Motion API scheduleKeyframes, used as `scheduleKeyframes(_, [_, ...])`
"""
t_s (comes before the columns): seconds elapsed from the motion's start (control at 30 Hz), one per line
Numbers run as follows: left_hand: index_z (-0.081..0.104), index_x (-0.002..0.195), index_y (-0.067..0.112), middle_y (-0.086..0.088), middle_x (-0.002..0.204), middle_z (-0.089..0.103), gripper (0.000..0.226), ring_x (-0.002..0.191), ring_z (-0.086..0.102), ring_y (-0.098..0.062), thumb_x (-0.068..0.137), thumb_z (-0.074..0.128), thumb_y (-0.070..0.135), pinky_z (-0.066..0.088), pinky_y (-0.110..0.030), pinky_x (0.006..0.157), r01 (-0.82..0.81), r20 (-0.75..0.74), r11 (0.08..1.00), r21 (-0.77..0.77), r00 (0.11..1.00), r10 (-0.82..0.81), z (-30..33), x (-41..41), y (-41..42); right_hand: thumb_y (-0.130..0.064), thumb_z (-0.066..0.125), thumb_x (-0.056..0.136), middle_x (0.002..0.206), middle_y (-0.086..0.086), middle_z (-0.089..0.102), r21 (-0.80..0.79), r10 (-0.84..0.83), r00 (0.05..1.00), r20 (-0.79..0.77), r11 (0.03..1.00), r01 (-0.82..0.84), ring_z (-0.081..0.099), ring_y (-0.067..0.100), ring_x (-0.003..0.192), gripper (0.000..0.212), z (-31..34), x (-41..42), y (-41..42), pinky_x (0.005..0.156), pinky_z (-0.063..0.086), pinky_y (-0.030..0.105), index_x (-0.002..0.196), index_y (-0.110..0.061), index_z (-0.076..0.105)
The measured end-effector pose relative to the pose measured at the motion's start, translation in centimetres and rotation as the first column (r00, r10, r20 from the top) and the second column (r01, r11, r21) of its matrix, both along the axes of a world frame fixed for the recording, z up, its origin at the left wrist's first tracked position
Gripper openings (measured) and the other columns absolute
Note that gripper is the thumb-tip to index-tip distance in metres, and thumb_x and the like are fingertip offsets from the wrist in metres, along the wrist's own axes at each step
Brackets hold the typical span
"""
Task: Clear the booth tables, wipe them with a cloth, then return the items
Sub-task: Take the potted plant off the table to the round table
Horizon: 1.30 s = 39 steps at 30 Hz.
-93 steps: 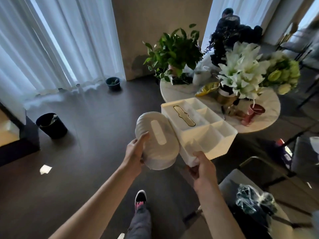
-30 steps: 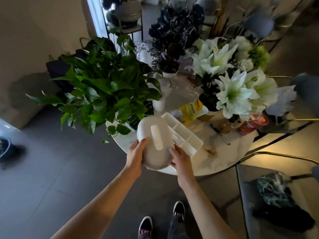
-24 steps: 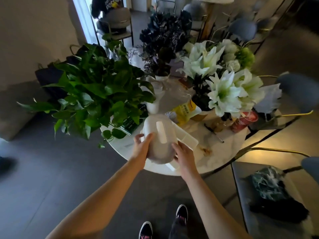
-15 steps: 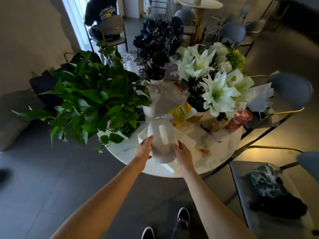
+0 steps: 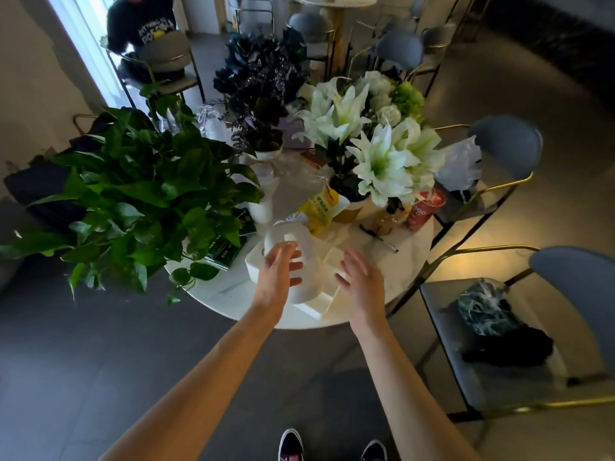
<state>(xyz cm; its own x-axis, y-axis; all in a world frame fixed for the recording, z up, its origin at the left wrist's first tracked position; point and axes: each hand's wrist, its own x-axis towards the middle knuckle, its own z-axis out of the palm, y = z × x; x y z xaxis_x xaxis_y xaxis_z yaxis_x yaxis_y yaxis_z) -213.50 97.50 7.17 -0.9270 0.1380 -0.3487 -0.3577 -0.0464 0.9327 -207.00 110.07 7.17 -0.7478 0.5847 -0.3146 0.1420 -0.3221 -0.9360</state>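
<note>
A white oval tissue holder [image 5: 307, 257] rests on top of a white compartment tray [image 5: 329, 297], and both sit near the front edge of the round white marble table [image 5: 229, 294]. My left hand [image 5: 278, 277] hovers over the holder's left side with fingers spread, holding nothing. My right hand [image 5: 361, 281] is just right of the holder above the tray, fingers apart and also free of both.
The table is crowded: a leafy green plant [image 5: 133, 201] at the left, dark flowers [image 5: 263, 84], white lilies [image 5: 372, 144], a yellow packet [image 5: 321, 207], a red cup [image 5: 424, 209]. A grey chair [image 5: 492, 377] with a bag stands at the right. A person sits far back.
I walked up to the table with the tissue holder and tray, set both down near its front edge, and both hands have now let go and spread apart.
</note>
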Motion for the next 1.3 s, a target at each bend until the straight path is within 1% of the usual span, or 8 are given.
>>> scheduleKeyframes(0.07, [0.065, 0.119, 0.011, -0.007, 0.109, 0.069, 0.030, 0.097, 0.067, -0.025, 0.104, 0.049, 0.032, 0.056, -0.043, 0.085, 0.045, -0.002, 0.998, 0.041, 0.999, -0.045, 1.6, 1.2, 1.5, -0.017, 0.054, 0.102, 0.129, 0.003, 0.062, -0.054, -0.045, 0.997, -0.063, 0.998, 0.041, 0.062, 0.016, 0.118, 0.024, 1.6, 1.6, 0.8, 0.091, 0.057, 0.030, 0.123, -0.020, 0.063])
scheduleKeyframes(0.17, [0.066, 0.114, 0.013, -0.007, 0.109, 0.070, 0.028, 0.095, 0.068, -0.023, 0.105, 0.047, 0.032, 0.056, -0.042, 0.084, 0.140, -0.037, 0.987, 0.079, 0.990, -0.137, 3.3, 3.6, 3.9, -0.020, 0.057, 0.101, 0.123, 0.006, 0.068, -0.123, -0.125, 0.985, -0.120, 0.986, 0.111, 0.065, 0.021, 0.116, 0.025, 3.3, 4.3, 2.7, 0.096, 0.056, 0.039, 0.123, -0.018, 0.067])
scheduleKeyframes(0.3, [0.066, 0.110, 0.014, -0.005, 0.105, 0.072, 0.030, 0.090, 0.071, -0.021, 0.107, 0.042, 0.032, 0.056, -0.034, 0.073, 0.286, -0.080, 0.955, 0.084, 0.957, -0.279, 5.1, 8.5, 8.4, -0.019, 0.061, 0.098, 0.109, 0.004, 0.074, -0.169, -0.251, 0.956, -0.154, 0.960, 0.225, 0.068, 0.021, 0.107, 0.015, 5.5, 10.0, 5.8, 0.094, 0.055, 0.040, 0.106, -0.017, 0.074])
scheduleKeyframes(0.57, [0.067, 0.108, 0.021, 0.000, 0.106, 0.072, 0.030, 0.098, 0.070, -0.020, 0.107, 0.039, 0.033, 0.058, -0.041, 0.086, 0.609, -0.101, 0.790, 0.067, 0.792, -0.602, 6.8, 22.1, 19.0, -0.016, 0.057, 0.100, 0.110, 0.006, 0.074, -0.149, -0.538, 0.835, -0.115, 0.840, 0.521, 0.069, 0.022, 0.105, 0.018, 6.7, 25.7, 12.9, 0.090, 0.056, 0.035, 0.107, -0.015, 0.074])
scheduleKeyframes(0.73, [0.067, 0.107, 0.017, -0.002, 0.108, 0.070, 0.029, 0.090, 0.069, -0.017, 0.108, 0.040, 0.028, 0.055, -0.026, 0.063, 0.736, -0.019, 0.665, 0.124, 0.672, -0.740, 7.4, 33.4, 25.3, -0.010, 0.055, 0.100, 0.107, 0.008, 0.071, -0.153, -0.705, 0.696, -0.136, 0.709, 0.688, 0.068, 0.019, 0.097, 0.018, 7.4, 38.3, 16.6, 0.082, 0.056, 0.032, 0.102, -0.013, 0.072])
scheduleKeyframes(0.9, [0.066, 0.099, 0.018, 0.001, 0.098, 0.071, 0.029, 0.083, 0.069, -0.016, 0.107, 0.039, 0.026, 0.055, -0.034, 0.068, 0.842, -0.009, 0.513, 0.168, 0.522, -0.853, 6.6, 45.4, 30.7, -0.005, 0.051, 0.098, 0.093, 0.002, 0.070, -0.139, -0.831, 0.537, -0.145, 0.554, 0.821, 0.064, 0.016, 0.088, 0.022, 7.1, 51.1, 19.5, 0.076, 0.052, 0.026, 0.096, -0.015, 0.070])
scheduleKeyframes(1.07, [0.068, 0.104, 0.016, -0.006, 0.107, 0.071, 0.032, 0.089, 0.069, -0.021, 0.107, 0.039, 0.029, 0.056, -0.037, 0.072, 0.921, -0.008, 0.343, 0.183, 0.350, -0.937, 5.9, 55.9, 34.6, -0.008, 0.050, 0.099, 0.105, 0.003, 0.072, -0.137, -0.933, 0.345, -0.106, 0.357, 0.924, 0.067, 0.019, 0.095, 0.022, 5.9, 61.7, 21.5, 0.074, 0.055, 0.028, 0.099, -0.018, 0.070])
scheduleKeyframes(1.3, [0.067, 0.110, 0.016, -0.008, 0.110, 0.071, 0.033, 0.094, 0.069, -0.021, 0.107, 0.038, 0.031, 0.057, -0.039, 0.076, 0.981, -0.054, 0.147, 0.127, 0.154, -0.987, 5.1, 64.3, 41.2, -0.008, 0.049, 0.101, 0.110, 0.008, 0.072, -0.180, -0.986, 0.160, -0.053, 0.167, 0.969, 0.067, 0.024, 0.099, 0.022, 4.6, 70.3, 25.9, 0.082, 0.056, 0.034, 0.104, -0.014, 0.069])
